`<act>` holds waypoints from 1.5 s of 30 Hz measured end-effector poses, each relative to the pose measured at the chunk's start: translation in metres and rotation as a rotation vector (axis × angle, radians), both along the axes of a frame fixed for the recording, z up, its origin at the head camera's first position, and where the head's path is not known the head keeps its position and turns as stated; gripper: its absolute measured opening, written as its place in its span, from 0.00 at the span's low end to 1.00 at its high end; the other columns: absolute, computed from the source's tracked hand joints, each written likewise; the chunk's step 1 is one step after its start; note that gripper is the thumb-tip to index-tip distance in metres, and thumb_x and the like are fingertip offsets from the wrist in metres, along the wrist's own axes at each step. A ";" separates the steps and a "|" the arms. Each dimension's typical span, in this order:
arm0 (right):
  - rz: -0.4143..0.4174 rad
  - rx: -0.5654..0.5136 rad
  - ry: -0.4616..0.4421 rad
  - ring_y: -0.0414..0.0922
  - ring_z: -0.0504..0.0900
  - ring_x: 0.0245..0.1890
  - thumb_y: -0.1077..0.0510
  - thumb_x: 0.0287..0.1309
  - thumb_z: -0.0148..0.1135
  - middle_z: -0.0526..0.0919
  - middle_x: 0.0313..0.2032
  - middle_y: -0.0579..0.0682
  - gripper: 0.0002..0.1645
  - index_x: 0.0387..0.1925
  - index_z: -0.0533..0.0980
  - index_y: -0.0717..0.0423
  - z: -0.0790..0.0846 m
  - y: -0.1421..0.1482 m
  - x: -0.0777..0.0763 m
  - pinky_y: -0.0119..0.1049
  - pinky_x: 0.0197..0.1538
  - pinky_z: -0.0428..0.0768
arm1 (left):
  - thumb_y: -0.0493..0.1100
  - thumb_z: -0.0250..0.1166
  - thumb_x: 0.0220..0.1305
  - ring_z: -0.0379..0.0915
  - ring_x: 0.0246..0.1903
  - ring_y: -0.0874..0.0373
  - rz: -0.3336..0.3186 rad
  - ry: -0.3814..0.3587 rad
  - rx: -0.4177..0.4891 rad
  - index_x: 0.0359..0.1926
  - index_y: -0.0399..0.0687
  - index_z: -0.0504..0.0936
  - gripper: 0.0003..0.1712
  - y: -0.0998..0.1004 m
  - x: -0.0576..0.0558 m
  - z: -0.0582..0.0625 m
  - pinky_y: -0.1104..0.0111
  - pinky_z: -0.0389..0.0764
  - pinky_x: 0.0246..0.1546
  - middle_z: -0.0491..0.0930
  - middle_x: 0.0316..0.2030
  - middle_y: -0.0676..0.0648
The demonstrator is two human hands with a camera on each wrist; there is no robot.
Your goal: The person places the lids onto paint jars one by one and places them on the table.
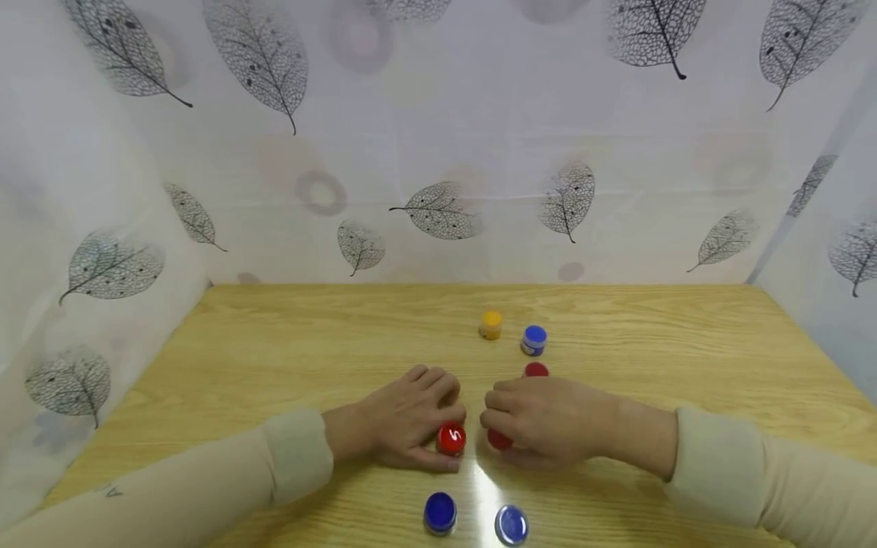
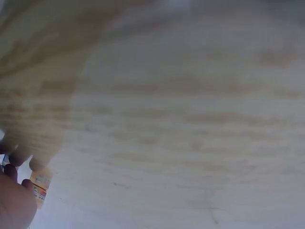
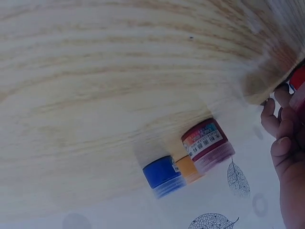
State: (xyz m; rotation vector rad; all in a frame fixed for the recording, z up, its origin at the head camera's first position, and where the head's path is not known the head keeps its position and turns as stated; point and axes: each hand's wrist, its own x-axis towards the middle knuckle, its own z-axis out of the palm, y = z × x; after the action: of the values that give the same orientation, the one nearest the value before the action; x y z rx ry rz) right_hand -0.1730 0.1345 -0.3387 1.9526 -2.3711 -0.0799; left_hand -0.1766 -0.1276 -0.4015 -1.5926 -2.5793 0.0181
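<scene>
In the head view my left hand (image 1: 414,418) holds a small bright red paint jar (image 1: 451,439) between its thumb and bent forefinger, low on the table. Just to its right, my right hand (image 1: 551,418) grips a darker red jar (image 1: 499,439), mostly covered by the fingers. The right wrist view shows this hand (image 3: 288,143) at the right edge, its fingers curled by red and pinkish surfaces. Only part of my left hand (image 2: 16,205) appears in the left wrist view, at the lower left corner, with an orange jar (image 2: 40,183) beyond it.
Behind my right hand stand a capped red jar (image 1: 536,370), a blue jar (image 1: 534,340) and an orange jar (image 1: 491,325). Nearer to me are a dark blue round jar (image 1: 440,513) and a flat blue lid (image 1: 511,525). A leaf-print curtain (image 1: 438,152) encloses the wooden table (image 1: 308,327).
</scene>
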 end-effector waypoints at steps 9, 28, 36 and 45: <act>0.029 -0.132 0.090 0.37 0.72 0.34 0.47 0.60 0.66 0.74 0.34 0.40 0.16 0.43 0.76 0.51 0.012 -0.005 -0.005 0.26 0.39 0.75 | 0.70 0.55 0.65 0.60 0.38 0.63 0.083 -0.155 0.135 0.44 0.59 0.78 0.23 0.000 -0.002 0.005 0.68 0.61 0.44 0.69 0.38 0.58; 0.121 -0.438 0.100 0.40 0.74 0.35 0.58 0.52 0.70 0.77 0.39 0.46 0.23 0.51 0.79 0.56 0.038 -0.021 -0.005 0.28 0.42 0.76 | 0.62 0.69 0.55 0.63 0.26 0.67 0.132 -0.067 0.454 0.41 0.58 0.83 0.19 0.020 0.006 0.024 0.75 0.60 0.32 0.76 0.23 0.62; 0.118 -0.328 0.041 0.40 0.76 0.40 0.58 0.56 0.65 0.78 0.45 0.46 0.21 0.54 0.79 0.51 0.041 -0.021 -0.005 0.30 0.45 0.77 | 0.62 0.73 0.51 0.68 0.28 0.67 0.110 0.001 0.475 0.41 0.57 0.83 0.21 0.023 0.008 0.024 0.74 0.64 0.34 0.79 0.28 0.60; 0.123 -0.283 0.079 0.40 0.75 0.38 0.56 0.58 0.63 0.79 0.46 0.45 0.24 0.57 0.77 0.50 0.043 -0.021 -0.002 0.29 0.43 0.76 | 0.62 0.74 0.49 0.70 0.29 0.66 0.091 0.031 0.480 0.38 0.57 0.83 0.21 0.026 0.008 0.024 0.74 0.64 0.32 0.81 0.30 0.58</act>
State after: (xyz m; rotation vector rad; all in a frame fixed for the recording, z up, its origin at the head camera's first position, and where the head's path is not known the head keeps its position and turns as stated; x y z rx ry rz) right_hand -0.1752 0.1135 -0.2960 1.9149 -2.0767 0.1723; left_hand -0.1683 -0.1021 -0.3773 -1.2847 -2.3836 -0.5212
